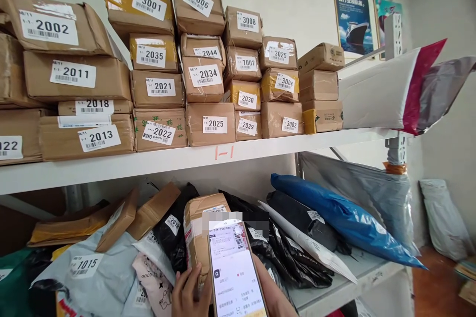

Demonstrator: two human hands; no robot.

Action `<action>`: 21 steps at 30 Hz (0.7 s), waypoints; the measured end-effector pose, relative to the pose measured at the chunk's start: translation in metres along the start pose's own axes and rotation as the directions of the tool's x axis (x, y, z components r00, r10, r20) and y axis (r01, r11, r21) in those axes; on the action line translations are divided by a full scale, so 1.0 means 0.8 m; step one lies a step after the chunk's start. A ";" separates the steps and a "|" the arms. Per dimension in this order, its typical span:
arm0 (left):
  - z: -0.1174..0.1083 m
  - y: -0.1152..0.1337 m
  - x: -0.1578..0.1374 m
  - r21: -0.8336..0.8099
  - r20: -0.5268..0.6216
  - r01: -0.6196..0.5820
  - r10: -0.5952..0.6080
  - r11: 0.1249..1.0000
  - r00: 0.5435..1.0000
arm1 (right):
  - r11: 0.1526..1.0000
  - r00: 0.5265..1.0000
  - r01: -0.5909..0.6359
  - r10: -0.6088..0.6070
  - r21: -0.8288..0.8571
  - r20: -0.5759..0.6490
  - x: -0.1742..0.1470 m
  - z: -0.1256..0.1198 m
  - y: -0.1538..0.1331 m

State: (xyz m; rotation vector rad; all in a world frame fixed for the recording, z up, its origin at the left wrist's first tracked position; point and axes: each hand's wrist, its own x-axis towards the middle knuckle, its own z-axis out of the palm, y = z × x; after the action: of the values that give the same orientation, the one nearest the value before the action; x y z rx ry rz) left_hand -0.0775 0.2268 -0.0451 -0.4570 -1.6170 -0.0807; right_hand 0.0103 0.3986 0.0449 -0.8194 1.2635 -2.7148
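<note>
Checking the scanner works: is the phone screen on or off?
On: the phone screen glows white with text, held beside the left hand.

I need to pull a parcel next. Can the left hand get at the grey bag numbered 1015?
Probably yes. The left hand rests on the taped box, and the grey bag 1015 lies uncovered just beside it, with nothing between them.

Cartons on the upper shelf (260, 147) carry white barcode labels I can read: 2002 (48, 27); 2011 (73, 74); 2013 (99, 138); 3001 (149, 4); 2035 (150, 55); 2034 (205, 75); 2025 (214, 124); 3008 (247, 22); the shelf edge is marked 1-1 in orange (224, 152); a grey bag (92, 277) below reads 1015 (86, 265); my phone (236, 275) shows text too small to read.
</note>
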 end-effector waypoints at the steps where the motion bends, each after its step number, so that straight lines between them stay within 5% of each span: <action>1: -0.003 0.000 0.005 0.012 0.022 0.002 -0.002 1.000 1.000 | 1.000 1.000 -0.011 0.011 -0.020 -0.023 -0.003 -0.003 0.001; 6: -0.017 -0.009 0.035 -0.086 0.211 -0.136 0.152 0.987 0.966 | 1.000 0.999 -0.017 0.016 -0.018 -0.036 -0.029 0.004 -0.014; 12: -0.029 -0.015 0.084 -0.171 0.246 -0.273 0.309 0.947 0.919 | 0.983 0.986 -0.164 0.163 0.080 0.019 -0.054 0.026 -0.040; 17: -0.041 -0.022 0.112 -0.164 0.213 -0.305 0.335 0.938 0.918 | 0.989 0.990 -0.133 0.136 0.069 -0.030 -0.064 0.017 -0.037; 21: -0.039 -0.031 0.111 -0.207 0.277 -0.199 0.252 0.958 0.927 | 0.993 0.977 -0.080 0.095 0.083 -0.189 -0.085 0.001 -0.038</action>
State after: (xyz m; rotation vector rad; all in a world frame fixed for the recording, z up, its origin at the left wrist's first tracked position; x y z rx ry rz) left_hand -0.0590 0.2154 0.0500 -0.8226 -1.8517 0.0233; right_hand 0.0751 0.4350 0.0366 -0.4907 1.1888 -2.8061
